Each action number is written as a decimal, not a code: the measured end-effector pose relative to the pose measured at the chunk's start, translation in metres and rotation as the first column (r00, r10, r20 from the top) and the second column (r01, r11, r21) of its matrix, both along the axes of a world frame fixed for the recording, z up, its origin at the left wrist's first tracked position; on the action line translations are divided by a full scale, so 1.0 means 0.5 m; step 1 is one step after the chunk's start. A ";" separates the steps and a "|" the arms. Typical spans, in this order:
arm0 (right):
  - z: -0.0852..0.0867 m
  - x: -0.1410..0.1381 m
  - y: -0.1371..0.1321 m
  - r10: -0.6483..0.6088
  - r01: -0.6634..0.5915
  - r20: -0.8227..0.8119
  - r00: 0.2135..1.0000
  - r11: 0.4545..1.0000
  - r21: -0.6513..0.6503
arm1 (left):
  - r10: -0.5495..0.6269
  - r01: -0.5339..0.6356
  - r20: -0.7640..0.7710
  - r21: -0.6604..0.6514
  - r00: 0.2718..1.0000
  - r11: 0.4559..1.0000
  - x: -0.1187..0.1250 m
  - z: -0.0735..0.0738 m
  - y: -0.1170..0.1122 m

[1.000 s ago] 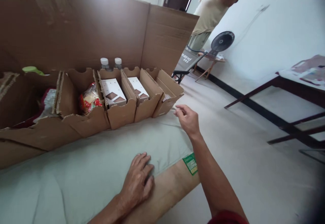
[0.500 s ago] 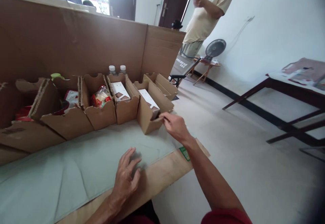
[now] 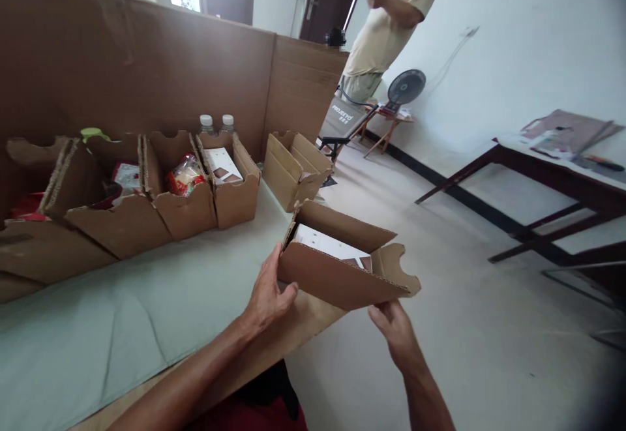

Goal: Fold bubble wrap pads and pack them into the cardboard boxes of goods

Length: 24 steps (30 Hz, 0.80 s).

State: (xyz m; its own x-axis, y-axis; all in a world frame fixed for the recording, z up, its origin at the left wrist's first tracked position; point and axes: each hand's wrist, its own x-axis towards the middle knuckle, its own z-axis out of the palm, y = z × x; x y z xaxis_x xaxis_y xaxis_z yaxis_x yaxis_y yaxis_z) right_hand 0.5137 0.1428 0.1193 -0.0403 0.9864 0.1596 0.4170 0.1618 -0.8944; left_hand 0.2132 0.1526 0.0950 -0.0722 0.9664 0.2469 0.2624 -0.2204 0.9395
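Note:
A narrow open-topped cardboard bin (image 3: 323, 280) is held between my hands over the table's front right edge, turned sideways. A white box (image 3: 325, 243) with brown pictures at one end lies in it. My left hand (image 3: 268, 294) grips the bin's left end, fingers behind it and thumb on the near side. My right hand (image 3: 395, 328) is under the bin's right end, its fingertips partly hidden by the cardboard. Behind stands another cardboard bin (image 3: 283, 177), beside a gap in the row. To its left, a similar bin (image 3: 239, 201) holds a second white box (image 3: 222, 165).
Further left, bins hold a red-and-clear food packet (image 3: 186, 175) and other packets. Two white-capped bottles (image 3: 206, 122) stand behind. A tall cardboard screen (image 3: 171, 72) backs the table. A folding chair (image 3: 345, 118), a fan (image 3: 407, 87) and a standing person (image 3: 386, 33) are beyond.
The bin with the white box has left the row, coming towards me and turning sideways. My left hand has moved onto its left end; my right hand has shifted underneath its right end.

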 end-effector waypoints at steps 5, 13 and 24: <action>0.012 -0.144 0.049 -0.003 -0.001 0.060 0.998 0.998 0.062 | 0.243 -0.239 0.077 -0.055 0.967 0.969 -0.041 -0.012 -0.065; 0.008 -0.435 0.155 0.359 -0.356 -0.082 0.930 0.933 0.045 | 0.683 -0.682 -0.006 -0.037 0.731 0.730 -0.267 0.012 -0.130; -0.076 -0.440 0.165 0.215 -0.215 -0.031 0.976 0.977 0.002 | 0.610 -0.610 -0.103 -0.292 0.785 0.736 -0.293 -0.016 -0.131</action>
State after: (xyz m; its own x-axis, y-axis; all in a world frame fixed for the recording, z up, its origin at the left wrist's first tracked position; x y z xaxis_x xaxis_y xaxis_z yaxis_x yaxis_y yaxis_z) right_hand 0.2936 0.2253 0.0812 -0.2465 0.9553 0.1632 0.3449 0.2438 -0.9064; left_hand 0.0669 0.0872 0.0870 -0.6719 0.7395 -0.0403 0.2443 0.2727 0.9305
